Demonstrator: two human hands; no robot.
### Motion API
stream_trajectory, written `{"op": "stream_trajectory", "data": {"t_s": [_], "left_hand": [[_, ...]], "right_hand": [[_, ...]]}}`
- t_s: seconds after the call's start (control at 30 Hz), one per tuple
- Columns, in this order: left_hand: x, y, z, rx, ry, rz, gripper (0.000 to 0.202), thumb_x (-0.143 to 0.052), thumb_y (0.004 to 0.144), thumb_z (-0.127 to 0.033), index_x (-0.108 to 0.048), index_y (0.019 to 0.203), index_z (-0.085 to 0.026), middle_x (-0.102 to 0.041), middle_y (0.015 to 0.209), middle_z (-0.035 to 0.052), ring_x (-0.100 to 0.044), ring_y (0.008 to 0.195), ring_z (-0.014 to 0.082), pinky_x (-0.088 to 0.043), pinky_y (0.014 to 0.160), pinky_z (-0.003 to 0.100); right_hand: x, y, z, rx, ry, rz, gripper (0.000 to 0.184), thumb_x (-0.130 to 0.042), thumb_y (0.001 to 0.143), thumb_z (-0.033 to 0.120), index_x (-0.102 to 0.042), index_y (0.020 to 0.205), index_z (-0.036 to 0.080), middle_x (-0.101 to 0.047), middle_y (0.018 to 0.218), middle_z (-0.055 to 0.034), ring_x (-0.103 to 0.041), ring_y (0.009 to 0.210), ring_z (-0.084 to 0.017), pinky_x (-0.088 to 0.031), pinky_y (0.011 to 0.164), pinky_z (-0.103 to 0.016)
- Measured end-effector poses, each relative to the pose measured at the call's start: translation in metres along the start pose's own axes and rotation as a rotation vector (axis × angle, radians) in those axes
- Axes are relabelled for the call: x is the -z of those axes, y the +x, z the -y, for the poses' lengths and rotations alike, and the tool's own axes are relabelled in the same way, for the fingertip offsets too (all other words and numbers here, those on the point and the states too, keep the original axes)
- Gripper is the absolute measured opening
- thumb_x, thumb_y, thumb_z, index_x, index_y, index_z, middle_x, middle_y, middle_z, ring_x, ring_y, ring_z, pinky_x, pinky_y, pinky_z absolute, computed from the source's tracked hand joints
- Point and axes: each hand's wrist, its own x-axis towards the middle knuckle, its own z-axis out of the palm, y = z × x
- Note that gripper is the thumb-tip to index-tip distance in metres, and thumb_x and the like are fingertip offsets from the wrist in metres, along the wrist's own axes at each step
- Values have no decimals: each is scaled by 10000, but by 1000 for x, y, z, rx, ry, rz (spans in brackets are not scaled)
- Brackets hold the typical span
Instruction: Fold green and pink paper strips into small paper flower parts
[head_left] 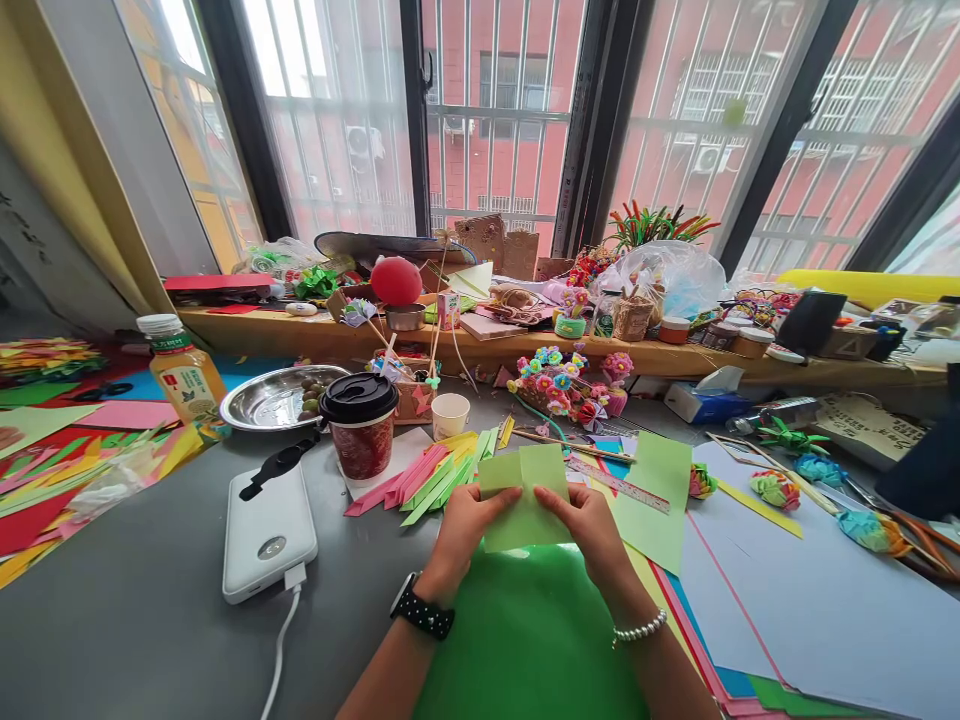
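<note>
Where the far edge of the green mat (529, 640) lay, left hand (461, 525) and right hand (598, 525) pinched light-green paper (523, 522), each grip closed. Left of the mat, grey tabletop (135, 630) gave room around a power bank (266, 540); right, stacked sheets (840, 610) crowded in. Beyond it ran a cluttered windowsill (277, 340) below barred windows (502, 150). Fingers behind the paper were hidden.

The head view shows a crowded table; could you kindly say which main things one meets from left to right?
White-capped bottle, white power bank, black-lidded cup, white paper cup, held green paper, tissue box.
</note>
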Motion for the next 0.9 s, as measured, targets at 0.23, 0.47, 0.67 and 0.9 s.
{"op": "stream_trajectory", "data": {"t_s": [0.23, 0.47, 0.67, 0.9], "left_hand": [[-3, 0, 1, 13, -83, 36, 337, -728, 524, -332, -672, 764, -103, -676, 722, 70, -574, 595, 155, -441, 582, 254], [-3, -1, 2, 4, -109, 62, 344, -720, 536, -336, -666, 781, -100, -674, 740, 81, -581, 605, 165, -443, 589, 264], [-2, -2, -2, 18, -40, 74, 400, -727, 519, -362, -665, 802, -87, -674, 746, 96, -583, 605, 172, -440, 577, 264], [-2, -2, 1, 17, -40, 102, 403, -724, 517, -389, -666, 772, -82, -669, 718, 99, -586, 613, 184, -433, 576, 270]], "right_hand": [[-1, 0, 1, -56, 142, 21, 336, -703, 551, 427, -666, 668, 114, -652, 580, -48, -576, 525, -178, -444, 516, -274], [-1, 1, 0, -79, 190, 42, 329, -706, 548, 422, -668, 673, 120, -655, 578, -48, -590, 531, -188, -453, 542, -289], [2, -1, 3, -71, 94, 33, 327, -706, 560, 402, -669, 721, 120, -671, 630, -47, -593, 540, -174, -441, 511, -255], [1, 1, 2, -120, 105, 20, 342, -718, 531, 410, -665, 697, 115, -666, 593, -43, -598, 529, -181, -446, 504, -263]]}}
